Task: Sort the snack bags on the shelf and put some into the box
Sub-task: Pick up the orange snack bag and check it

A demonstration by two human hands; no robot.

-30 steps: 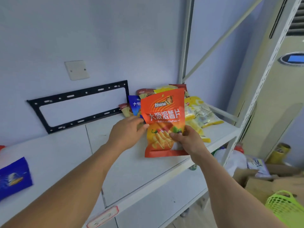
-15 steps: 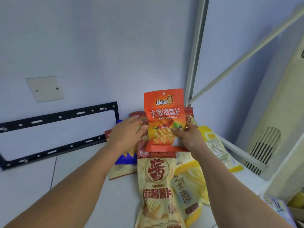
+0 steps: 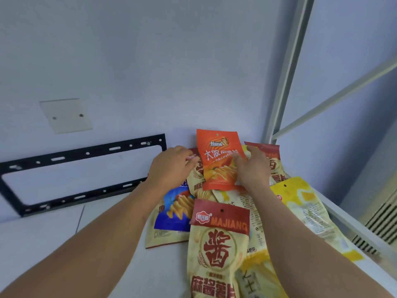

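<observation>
The orange bag stands upright at the back of the shelf, leaning toward the wall, its long axis vertical and its hang-hole edge on top. It sits on the far end of the pile, between the two hands and touching both.

The right hand is the one doing the holding: its thumb lies across the bag's front near the right edge, and the fingers seem to wrap behind, though they are hidden, so the pinch is a judgement. The left hand lies loosely spread, fingers resting on the cream bag beside the orange one's left edge; I cannot tell whether any fingertip actually grips the orange bag.

Nearer the camera the rest of the pile fans out flat: a blue bag under the left wrist, a cream MAJIANG bag in the middle with its long axis running toward the viewer, and a yellow bag to the right by the shelf rail.

No box is in view (it must lie outside the frame), so the orange bag would have to come away from the wall and toward the person, and the right hand is better placed for that.
</observation>
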